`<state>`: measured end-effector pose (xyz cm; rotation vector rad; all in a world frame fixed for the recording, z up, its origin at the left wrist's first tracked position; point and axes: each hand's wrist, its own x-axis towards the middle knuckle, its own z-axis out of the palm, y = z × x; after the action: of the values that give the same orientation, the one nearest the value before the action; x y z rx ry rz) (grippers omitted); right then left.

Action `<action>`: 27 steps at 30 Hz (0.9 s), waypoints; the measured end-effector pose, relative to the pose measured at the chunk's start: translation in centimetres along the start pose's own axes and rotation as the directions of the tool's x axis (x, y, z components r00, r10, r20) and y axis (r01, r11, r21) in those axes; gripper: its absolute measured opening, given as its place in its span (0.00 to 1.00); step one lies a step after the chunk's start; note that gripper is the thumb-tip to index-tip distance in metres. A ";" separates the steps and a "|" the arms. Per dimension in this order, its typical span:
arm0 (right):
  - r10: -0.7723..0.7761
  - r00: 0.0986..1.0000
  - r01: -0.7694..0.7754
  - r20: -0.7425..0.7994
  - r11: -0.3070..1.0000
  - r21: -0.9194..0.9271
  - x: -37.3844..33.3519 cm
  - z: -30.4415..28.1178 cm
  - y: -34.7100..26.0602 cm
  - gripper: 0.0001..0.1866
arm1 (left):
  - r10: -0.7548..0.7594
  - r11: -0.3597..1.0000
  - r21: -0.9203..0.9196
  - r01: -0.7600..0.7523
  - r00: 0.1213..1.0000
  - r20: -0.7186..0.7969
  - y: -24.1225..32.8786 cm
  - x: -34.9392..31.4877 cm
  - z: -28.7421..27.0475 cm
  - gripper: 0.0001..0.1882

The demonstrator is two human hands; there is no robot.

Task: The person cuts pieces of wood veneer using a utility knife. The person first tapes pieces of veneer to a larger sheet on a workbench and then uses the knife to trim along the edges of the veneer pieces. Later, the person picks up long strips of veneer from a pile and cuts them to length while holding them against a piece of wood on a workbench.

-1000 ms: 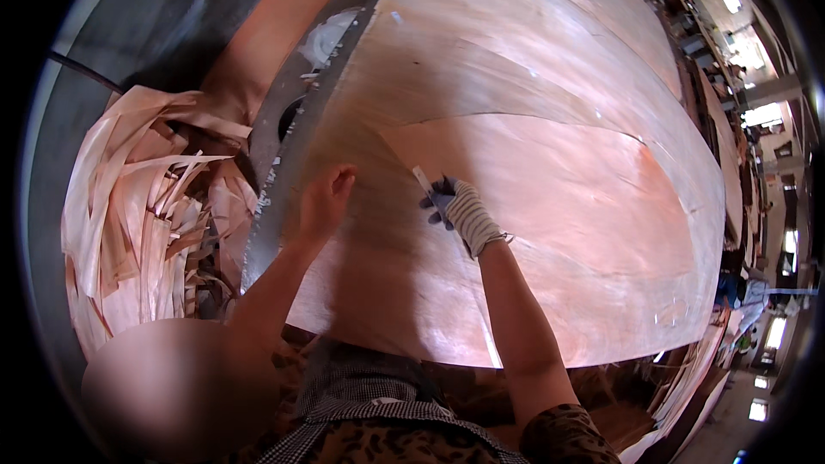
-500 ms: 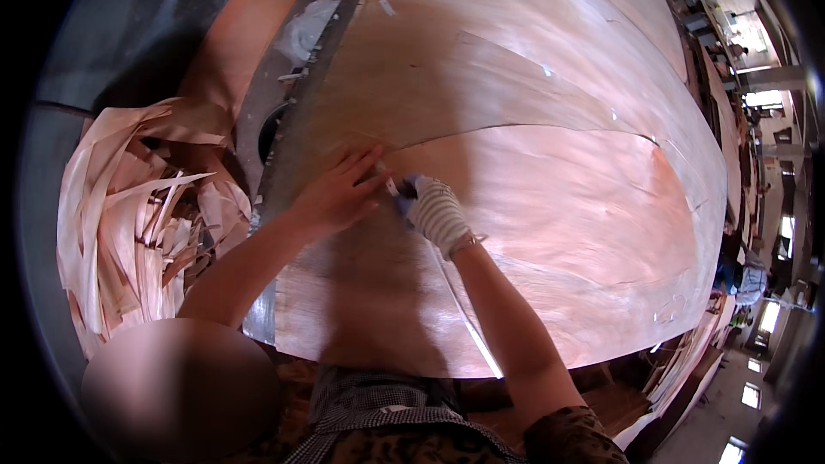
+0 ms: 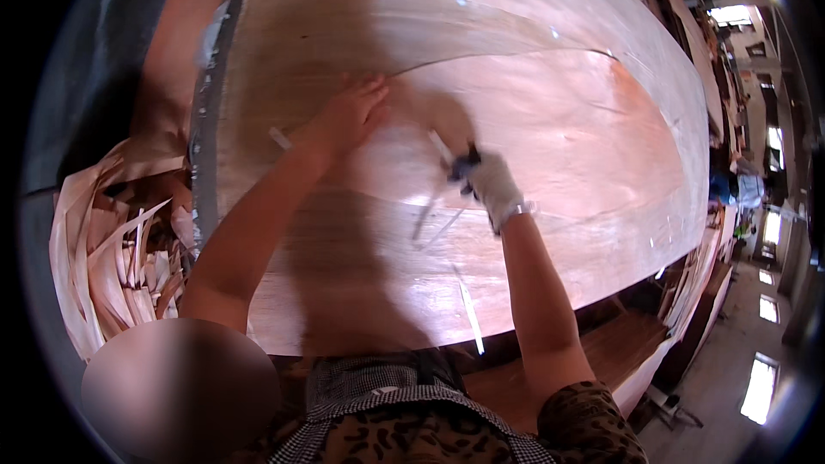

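Observation:
A broad, pale reddish wood veneer sheet [image 3: 533,133] with a curved edge lies over larger veneer sheets [image 3: 301,34]. My bare left hand [image 3: 354,119] rests open, fingers stretched out, beside the near-left end of that curved edge. To its right, a little above the sheet, is my right hand [image 3: 491,179], in a pale glove with dark fingertips. It is closed on a thin pale strip [image 3: 442,147] that sticks out toward the upper left; motion blurs it, so its kind is unclear. Thin blurred lengths [image 3: 427,216] trail below the fingers.
A narrow white strip [image 3: 470,311] lies at the near edge of the veneer. Torn veneer scraps [image 3: 120,249] are heaped at the left, beside the dark table edge [image 3: 206,120]. Small white bits dot the far surface. Another person [image 3: 746,189] is at the far right.
My right hand has lifted away from the left hand, moving right with the pale strip. The left hand has flattened near the curved edge. The whole view has shifted.

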<state>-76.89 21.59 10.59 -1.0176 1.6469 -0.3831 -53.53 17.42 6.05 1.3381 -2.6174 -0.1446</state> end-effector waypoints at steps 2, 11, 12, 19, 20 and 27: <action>0.255 0.967 -0.254 -0.005 0.964 0.080 -3.7 -2.2 4.3 0.13 | 0.041 0.974 -0.227 -0.025 0.997 0.064 6.2 0.1 -1.5 0.27; -0.179 0.956 0.165 -0.231 0.983 -0.078 -7.8 -9.2 14.3 0.09 | 0.185 0.982 -0.072 -0.174 0.960 0.208 19.3 -1.3 -0.5 0.23; 0.077 0.988 -0.032 -0.134 0.950 0.310 -8.4 -12.7 15.6 0.09 | 0.082 0.994 -0.091 -0.055 0.943 0.322 20.3 0.9 -1.7 0.23; 0.058 0.948 -0.034 -0.314 0.996 0.080 -6.4 -25.5 20.2 0.18 | 0.209 0.896 -0.375 -0.238 0.971 -0.117 37.1 12.7 4.8 0.25; -0.081 0.889 0.012 -0.450 0.988 -0.155 -4.5 -26.6 24.0 0.21 | 0.270 0.894 -0.350 -0.280 0.960 -0.079 39.5 14.4 5.9 0.26; -0.207 0.952 0.237 -0.227 0.965 0.115 -8.0 -33.1 27.3 0.09 | 0.319 0.932 -0.225 -0.283 0.937 0.143 40.1 14.3 7.9 0.26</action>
<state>-118.24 35.35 7.76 -1.0878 1.6706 -0.7732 -95.16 29.34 7.29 0.8787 -2.8253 -0.4877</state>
